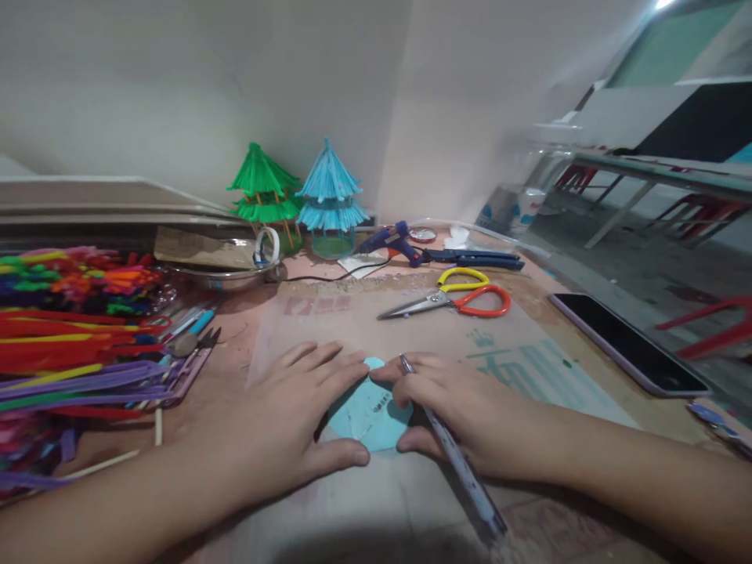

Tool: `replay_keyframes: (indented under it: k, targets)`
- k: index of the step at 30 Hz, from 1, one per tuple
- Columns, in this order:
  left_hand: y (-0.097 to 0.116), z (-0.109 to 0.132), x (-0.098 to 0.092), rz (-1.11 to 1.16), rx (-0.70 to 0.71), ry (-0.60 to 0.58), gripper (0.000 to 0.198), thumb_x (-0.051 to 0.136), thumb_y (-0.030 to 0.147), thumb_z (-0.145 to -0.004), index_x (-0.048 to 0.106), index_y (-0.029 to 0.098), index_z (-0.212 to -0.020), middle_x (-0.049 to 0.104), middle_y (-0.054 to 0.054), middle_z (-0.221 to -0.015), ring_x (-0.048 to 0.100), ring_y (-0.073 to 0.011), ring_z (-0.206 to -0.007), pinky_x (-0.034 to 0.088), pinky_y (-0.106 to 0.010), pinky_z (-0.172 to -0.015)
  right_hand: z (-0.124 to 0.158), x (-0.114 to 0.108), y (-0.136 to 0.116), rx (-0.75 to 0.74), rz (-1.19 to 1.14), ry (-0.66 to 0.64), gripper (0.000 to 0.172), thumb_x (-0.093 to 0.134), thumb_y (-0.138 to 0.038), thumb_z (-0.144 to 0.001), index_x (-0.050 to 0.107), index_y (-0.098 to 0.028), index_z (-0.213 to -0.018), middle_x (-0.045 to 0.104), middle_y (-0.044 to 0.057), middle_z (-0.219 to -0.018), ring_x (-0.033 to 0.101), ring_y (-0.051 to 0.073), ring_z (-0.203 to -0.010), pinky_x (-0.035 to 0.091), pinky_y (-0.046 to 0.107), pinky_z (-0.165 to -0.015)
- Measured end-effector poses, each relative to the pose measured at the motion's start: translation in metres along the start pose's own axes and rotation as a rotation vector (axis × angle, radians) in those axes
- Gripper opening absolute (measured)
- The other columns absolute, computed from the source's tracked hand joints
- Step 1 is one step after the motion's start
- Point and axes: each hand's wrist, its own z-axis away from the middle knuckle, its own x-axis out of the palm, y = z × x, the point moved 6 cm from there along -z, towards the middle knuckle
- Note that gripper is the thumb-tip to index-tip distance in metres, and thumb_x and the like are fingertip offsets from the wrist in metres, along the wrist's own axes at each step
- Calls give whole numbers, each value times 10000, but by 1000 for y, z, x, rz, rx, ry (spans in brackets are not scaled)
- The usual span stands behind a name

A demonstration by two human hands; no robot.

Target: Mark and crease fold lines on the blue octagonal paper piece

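Note:
A light-blue piece of paper (356, 415) with small dark print and a few pen lines lies flat on the sheet between my hands. My left hand (299, 415) rests with fingers spread, its index finger and thumb touching the paper's left side. In my right hand (440, 399), a pen (467, 474) sits between the fingers, its far end pointing down toward me. That hand's fingertips and thumb also press the paper's right side. Beyond the hands lie scissors (450, 296) with one yellow and one red handle, their blades apart.
Bundles of coloured pipe cleaners (76, 337) and small tools fill the left. Behind stand a green pagoda model (264, 188), a blue one (330, 188), a metal bowl (217, 274), a glue gun (391, 241) and pliers (482, 258). A phone (628, 345) lies at the right edge.

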Motion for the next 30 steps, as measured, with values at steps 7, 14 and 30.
replay_keyframes:
  k: [7, 14, 30]
  targets:
    - [-3, 4, -3, -60, 23, 18, 810, 784, 605, -860, 542, 195, -1515, 612, -182, -1527, 578, -410, -1404, 509, -604, -1124, 10, 3, -11, -52, 51, -21, 124, 607, -286, -1054, 629, -168, -1020, 710, 118, -989, 628, 231, -872, 533, 346, -768]
    - [4, 12, -5, -143, 77, 42, 607, 735, 574, -910, 665, 213, -1392, 700, -151, -1426, 675, -385, -1286, 534, -584, -1092, 7, -2, 13, -1, 109, 55, 133, 506, -213, -1086, 616, -182, -1017, 724, 123, -1010, 648, 238, -889, 538, 364, -784]
    - [42, 21, -14, -447, 222, 300, 344, 539, 393, -1063, 762, 152, -961, 781, -115, -871, 753, -294, -824, 613, -463, -903, 10, 1, 6, 43, 77, 65, 140, 592, -308, -1066, 613, -169, -1054, 685, 113, -957, 617, 248, -861, 512, 345, -736]
